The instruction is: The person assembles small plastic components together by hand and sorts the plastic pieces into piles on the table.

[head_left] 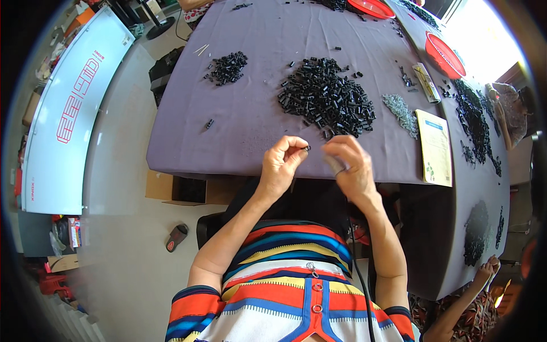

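Note:
At the near edge of the purple-grey cloth-covered table (188, 148), my left hand (280, 166) pinches a small black plastic part (306, 148) between thumb and fingertips. Close by on its right is my right hand (354, 168), fingers bent and smeared by motion, with a pale wrap on one finger. Whether it holds anything is hidden. Just beyond both hands spreads a large heap of small black plastic parts (327, 97). Farther left lies a smaller heap of similar parts (228, 68), and a single loose part (209, 123) rests nearer to me.
Right of the big heap are small clear pieces (401, 114), a yellow booklet (434, 148) and a long narrow box (426, 82). More black parts (476, 119) and a red basket (444, 55) occupy the right-hand table. Another person's hands (487, 268) show at lower right.

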Motion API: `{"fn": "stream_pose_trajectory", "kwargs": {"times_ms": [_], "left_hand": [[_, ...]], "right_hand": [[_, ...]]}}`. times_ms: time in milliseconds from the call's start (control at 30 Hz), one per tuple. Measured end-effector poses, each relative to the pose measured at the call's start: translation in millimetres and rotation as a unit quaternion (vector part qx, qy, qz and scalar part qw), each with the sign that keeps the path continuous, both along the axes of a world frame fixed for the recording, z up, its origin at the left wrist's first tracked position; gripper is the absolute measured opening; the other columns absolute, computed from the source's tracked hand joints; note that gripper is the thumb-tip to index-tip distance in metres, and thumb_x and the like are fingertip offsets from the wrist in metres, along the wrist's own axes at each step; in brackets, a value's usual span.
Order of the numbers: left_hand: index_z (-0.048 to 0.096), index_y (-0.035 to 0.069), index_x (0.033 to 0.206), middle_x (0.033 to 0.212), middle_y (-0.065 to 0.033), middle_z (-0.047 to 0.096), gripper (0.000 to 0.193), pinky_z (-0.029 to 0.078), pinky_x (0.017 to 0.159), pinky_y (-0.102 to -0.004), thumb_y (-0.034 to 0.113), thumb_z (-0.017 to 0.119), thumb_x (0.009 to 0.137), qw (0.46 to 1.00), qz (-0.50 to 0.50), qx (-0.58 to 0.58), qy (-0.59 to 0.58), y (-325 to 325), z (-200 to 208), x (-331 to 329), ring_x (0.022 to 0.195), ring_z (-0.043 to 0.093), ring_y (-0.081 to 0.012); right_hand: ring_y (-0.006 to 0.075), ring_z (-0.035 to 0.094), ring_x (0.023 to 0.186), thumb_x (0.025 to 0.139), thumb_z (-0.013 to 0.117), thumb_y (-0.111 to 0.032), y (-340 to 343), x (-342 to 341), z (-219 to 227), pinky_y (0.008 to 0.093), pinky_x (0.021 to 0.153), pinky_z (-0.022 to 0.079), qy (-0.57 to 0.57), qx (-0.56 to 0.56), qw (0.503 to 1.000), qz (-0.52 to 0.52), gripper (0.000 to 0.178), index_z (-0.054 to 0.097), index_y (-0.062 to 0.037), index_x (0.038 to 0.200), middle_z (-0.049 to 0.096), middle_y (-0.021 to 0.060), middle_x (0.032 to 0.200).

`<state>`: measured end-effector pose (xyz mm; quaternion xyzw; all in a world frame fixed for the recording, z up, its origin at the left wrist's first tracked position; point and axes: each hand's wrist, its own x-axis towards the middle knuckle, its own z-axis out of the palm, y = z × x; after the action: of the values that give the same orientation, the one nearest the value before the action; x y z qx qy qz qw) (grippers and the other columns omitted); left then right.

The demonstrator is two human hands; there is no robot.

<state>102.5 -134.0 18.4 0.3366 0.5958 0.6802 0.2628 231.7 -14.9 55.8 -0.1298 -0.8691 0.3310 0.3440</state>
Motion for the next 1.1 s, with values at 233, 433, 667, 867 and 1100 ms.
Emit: {"fn": "stream_pose_trajectory", "kwargs": {"times_ms": [233,433,667,867,1100], "left_hand": [[0.061,0.002,0.093,0.078,0.0029,0.058,0.009,0.044,0.066,-0.0196,-0.001,0.063,0.085,1.0,0.02,0.003,0.015,2,-15,-7,0.07,0.051,-0.0038],[0.062,0.003,0.097,0.078,0.0047,0.056,0.01,0.044,0.066,-0.0178,0.002,0.062,0.087,1.0,0.008,0.014,-0.005,3,-12,-6,0.071,0.05,-0.0023],[0.061,0.003,0.099,0.079,0.0048,0.055,0.012,0.044,0.066,-0.0178,0.002,0.061,0.088,0.999,0.008,0.023,-0.021,4,-15,-5,0.072,0.05,-0.0023],[0.061,0.003,0.101,0.078,0.0047,0.054,0.012,0.043,0.065,-0.018,0.002,0.061,0.088,0.999,0.022,0.033,-0.005,3,-16,-3,0.071,0.049,-0.0024],[0.063,0.003,0.102,0.079,0.0041,0.056,0.014,0.043,0.064,-0.0181,0.004,0.061,0.088,0.999,0.012,0.024,-0.04,4,-11,-4,0.07,0.049,-0.0028]], "right_hand": [[0.0287,0.057,0.079,0.07,0.061,-0.001,34,-29,-7,0.0386,0.072,0.047,-0.138,0.165,0.975,-0.063,0.018,0.065,-0.0078,0.086,0.061,0.0076,0.082],[0.0298,0.06,0.075,0.076,0.056,-0.006,31,-46,-15,0.0409,0.064,0.05,-0.211,0.237,0.942,-0.108,0.002,0.057,-0.0052,0.074,0.058,0.0107,0.074],[0.0305,0.06,0.075,0.075,0.057,-0.003,30,-46,-16,0.042,0.066,0.05,-0.202,0.235,0.949,-0.063,0.002,0.056,-0.0037,0.077,0.058,0.0113,0.076],[0.0336,0.055,0.088,0.068,0.05,0.009,32,-39,-10,0.0399,0.077,0.046,-0.154,0.154,0.975,-0.036,0.035,0.061,-0.0018,0.098,0.055,0.0152,0.091],[0.0174,0.058,0.084,0.074,0.046,0.014,14,-18,12,0.0303,0.074,0.046,-0.051,-0.253,0.966,-0.008,0.035,0.058,-0.0007,0.103,0.058,0.0069,0.088]]}}
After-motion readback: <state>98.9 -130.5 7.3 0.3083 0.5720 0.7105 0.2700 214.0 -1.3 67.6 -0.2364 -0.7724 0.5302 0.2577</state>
